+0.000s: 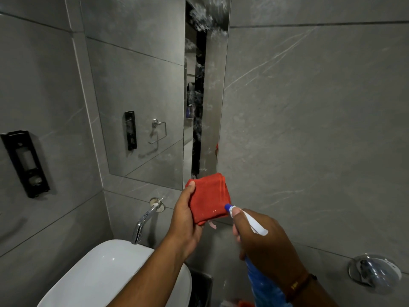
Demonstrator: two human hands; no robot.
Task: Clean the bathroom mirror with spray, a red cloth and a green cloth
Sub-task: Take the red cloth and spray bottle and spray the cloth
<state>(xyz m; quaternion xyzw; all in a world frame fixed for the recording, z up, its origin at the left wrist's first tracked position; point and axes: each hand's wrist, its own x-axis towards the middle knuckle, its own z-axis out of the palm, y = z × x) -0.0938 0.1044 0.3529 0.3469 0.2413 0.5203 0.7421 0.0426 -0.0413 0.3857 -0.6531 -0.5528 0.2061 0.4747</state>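
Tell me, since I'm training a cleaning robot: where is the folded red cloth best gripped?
By its left edge, coming from the left, as the left hand does: thumb on front, fingers behind. The red cloth is a thick folded pad, leaving its face free.

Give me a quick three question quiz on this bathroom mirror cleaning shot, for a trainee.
1. True or false: the left hand holds a folded red cloth.
2. What is the spray bottle nozzle aimed at? A mirror, B red cloth, C tap.
3. Fill in: the right hand grips the ____.

Key: 1 true; 2 B; 3 spray bottle.
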